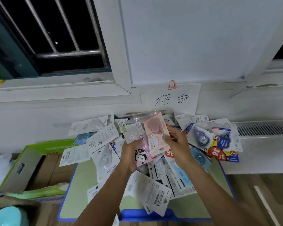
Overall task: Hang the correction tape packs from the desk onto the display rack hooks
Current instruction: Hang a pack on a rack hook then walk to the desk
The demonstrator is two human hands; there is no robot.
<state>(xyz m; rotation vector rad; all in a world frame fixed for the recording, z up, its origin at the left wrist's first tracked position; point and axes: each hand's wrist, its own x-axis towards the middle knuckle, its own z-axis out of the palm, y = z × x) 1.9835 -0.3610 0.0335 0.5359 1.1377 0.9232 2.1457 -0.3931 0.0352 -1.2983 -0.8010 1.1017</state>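
Observation:
A heap of correction tape packs (pixel 155 173) covers a small green desk with a blue rim (pixel 82 185). Above the heap my left hand (pixel 131 154) grips a small stack of packs: a clear one with a white card (pixel 134 132) on top and a pink panda-print pack (pixel 141 155) below. My right hand (pixel 175 141) pinches the right edge of a pink pack (pixel 155 131) that stands upright beside that stack. Blue and red "36" packs (pixel 214 142) lie at the heap's right. No display rack or hooks are in view.
An open green-and-brown cardboard box (pixel 31 167) stands left of the desk. A teal round object (pixel 8 216) is at the bottom left. A paper sign with handwriting (pixel 170 98) is taped to the white wall below a barred window (pixel 55 33). A radiator grille (pixel 263 128) runs at right.

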